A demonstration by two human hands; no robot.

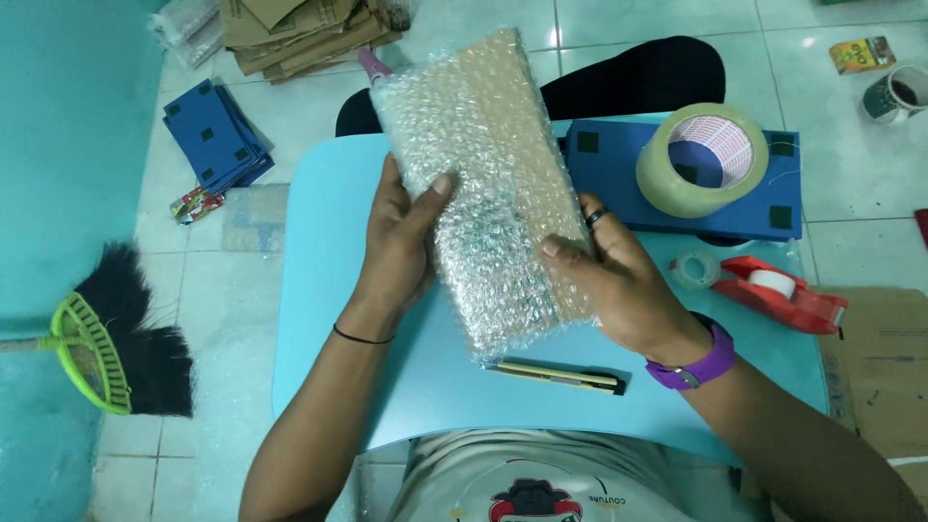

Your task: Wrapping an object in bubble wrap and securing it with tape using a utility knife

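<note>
While our left hand (398,242) and right hand (619,280) grip the bubble-wrapped parcel (483,184) above the blue lap table (319,290), we judge wrapping nearly done; sealing needs the tape roll (701,159).

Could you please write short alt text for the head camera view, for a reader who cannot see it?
Both hands, left hand and right hand, hold a flat parcel wrapped in bubble wrap above a light blue table. On the table lie a utility knife, a roll of packing tape on a blue board, and a red tape dispenser.
</note>
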